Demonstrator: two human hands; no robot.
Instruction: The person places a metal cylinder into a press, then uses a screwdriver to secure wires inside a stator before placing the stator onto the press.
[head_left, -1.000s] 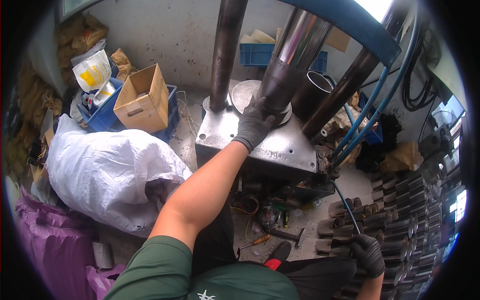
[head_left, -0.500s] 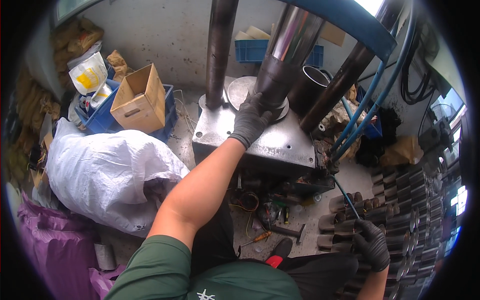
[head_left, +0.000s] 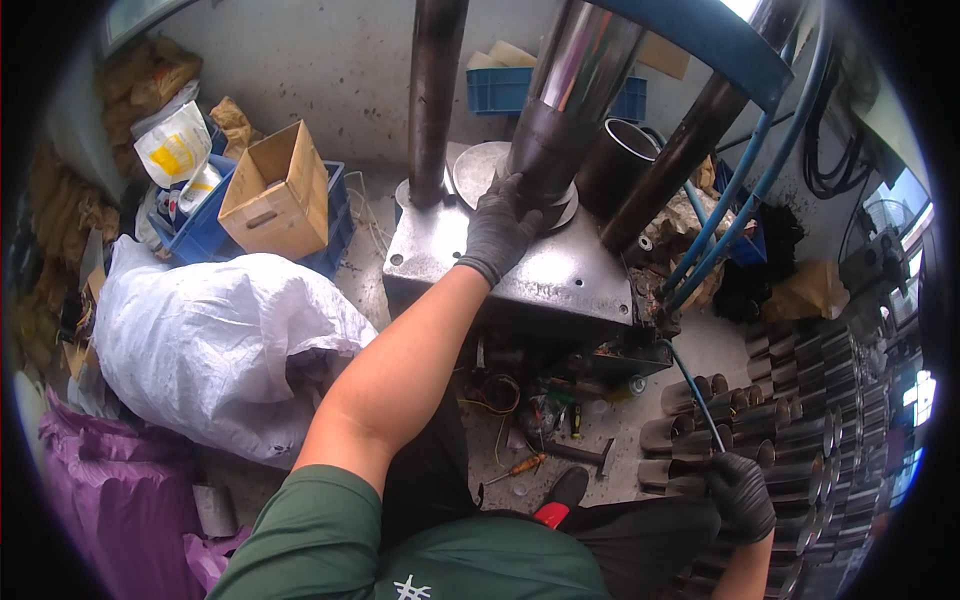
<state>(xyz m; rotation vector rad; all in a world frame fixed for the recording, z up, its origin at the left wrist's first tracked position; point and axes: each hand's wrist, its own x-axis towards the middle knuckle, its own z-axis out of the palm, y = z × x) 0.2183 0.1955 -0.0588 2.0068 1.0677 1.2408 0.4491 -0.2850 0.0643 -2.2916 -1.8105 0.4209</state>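
My left hand [head_left: 500, 232], in a black glove, reaches forward to the foot of a dark metal sleeve [head_left: 548, 150] and grips it, thumb and fingers against its near side. Above the sleeve is the shiny ram [head_left: 590, 60] of a press. Round metal discs [head_left: 480, 172] lie under and beside the sleeve on the press's steel bed [head_left: 420, 245]. Down at the right, my gloved right hand [head_left: 741, 496] is closed round the end of a thin blue-green lever [head_left: 697, 392] that slants up to the press's side. The sleeve's far side is hidden.
Dark posts [head_left: 433, 100] and blue hoses [head_left: 735, 215] flank the ram. Many metal tubes [head_left: 800, 440] are stacked at right. A hammer [head_left: 585, 454] and screwdriver [head_left: 520, 468] lie on the floor by my foot. A white sack [head_left: 220, 350] and cardboard box [head_left: 283, 195] stand left.
My right hand has moved slightly down with the lever's end. My left hand stays at the sleeve's foot; the view has shifted a little.
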